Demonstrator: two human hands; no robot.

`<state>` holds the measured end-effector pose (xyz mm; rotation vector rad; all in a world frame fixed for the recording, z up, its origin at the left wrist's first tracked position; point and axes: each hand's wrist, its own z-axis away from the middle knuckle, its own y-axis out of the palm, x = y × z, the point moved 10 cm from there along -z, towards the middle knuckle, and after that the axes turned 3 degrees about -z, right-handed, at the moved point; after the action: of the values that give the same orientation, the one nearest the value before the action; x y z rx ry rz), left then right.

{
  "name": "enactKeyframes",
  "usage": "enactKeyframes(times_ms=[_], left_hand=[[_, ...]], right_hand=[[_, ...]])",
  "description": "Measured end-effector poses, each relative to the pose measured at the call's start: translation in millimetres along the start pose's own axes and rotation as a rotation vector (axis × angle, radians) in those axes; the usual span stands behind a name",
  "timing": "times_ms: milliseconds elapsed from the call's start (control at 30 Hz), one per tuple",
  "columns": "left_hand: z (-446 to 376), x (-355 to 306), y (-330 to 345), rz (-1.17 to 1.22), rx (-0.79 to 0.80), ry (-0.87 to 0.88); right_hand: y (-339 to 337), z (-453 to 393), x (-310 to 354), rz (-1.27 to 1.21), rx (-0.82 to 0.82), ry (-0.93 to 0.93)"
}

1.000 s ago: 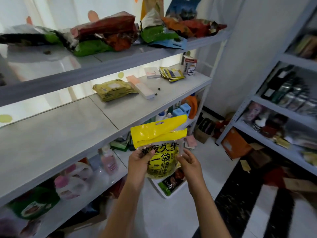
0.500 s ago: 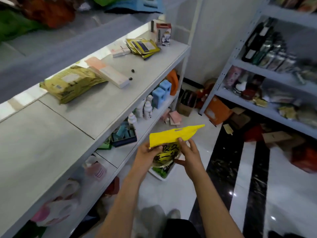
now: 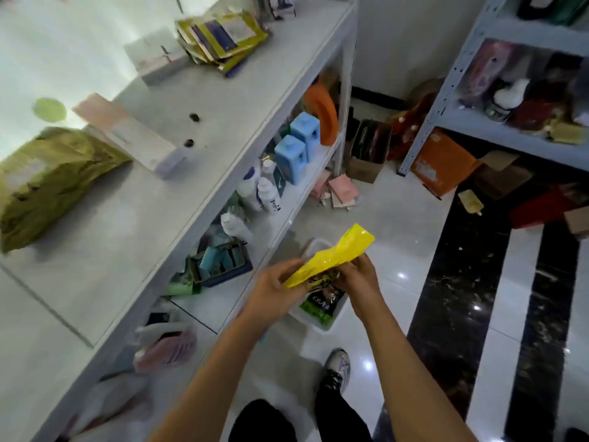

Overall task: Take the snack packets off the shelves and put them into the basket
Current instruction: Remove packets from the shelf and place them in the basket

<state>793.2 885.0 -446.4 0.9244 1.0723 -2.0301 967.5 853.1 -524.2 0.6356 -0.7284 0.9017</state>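
A yellow snack packet [image 3: 331, 255] is held flat and tilted between both hands, just above a white basket [image 3: 318, 325] on the floor. My left hand [image 3: 275, 287] grips its near-left end and my right hand [image 3: 360, 279] grips its right side. A dark and green packet [image 3: 320, 304] lies inside the basket. On the white shelf [image 3: 204, 122] an olive-yellow packet [image 3: 41, 183] lies at the left and a stack of yellow packets [image 3: 223, 39] at the far end.
Pale boxes [image 3: 134, 138] lie on the shelf. The lower shelf holds blue jugs [image 3: 298, 148], white bottles [image 3: 264, 193] and a tray of items. Cardboard boxes [image 3: 441, 162] and litter crowd the floor by a second rack [image 3: 452, 84] at right. My shoe [image 3: 336, 370] stands near the basket.
The view has tipped down toward the floor. Both hands have lowered the yellow packet from chest height to just above the basket, and it now lies flatter.
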Motion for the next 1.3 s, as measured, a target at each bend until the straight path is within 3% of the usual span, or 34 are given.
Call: enactKeyframes(times_ms=[233,367,467,633,767,933,1100,1300], left_hand=[[-104,112,62,-0.403,0.049,-0.039],[-163,206,81,-0.262,-0.071,-0.175],[-206,290,116,-0.131,-0.032,-0.246],[-273,395,167,-0.206,0.040,-0.193],[-306,444,174,-0.376,0.026,-0.122],[-316,478,160,-0.462,-0.001,-0.175],[-294,496,147,-0.646,0.132,-0.511],[-249,391,155,-0.828,0.318,-0.306]], right_hand=[[-6,-109,-87,0.185,-0.018,0.055],[-4,-184,-153,0.293,-0.003,0.092],[-2,-237,-230,0.437,0.022,0.137],[-2,-288,-332,0.621,0.088,0.201],[-32,-308,-389,0.871,0.116,0.216],[-54,-315,-425,1.127,0.161,0.269],[-48,-299,-409,1.355,0.212,0.276],[-33,-251,-318,1.598,0.240,0.153]])
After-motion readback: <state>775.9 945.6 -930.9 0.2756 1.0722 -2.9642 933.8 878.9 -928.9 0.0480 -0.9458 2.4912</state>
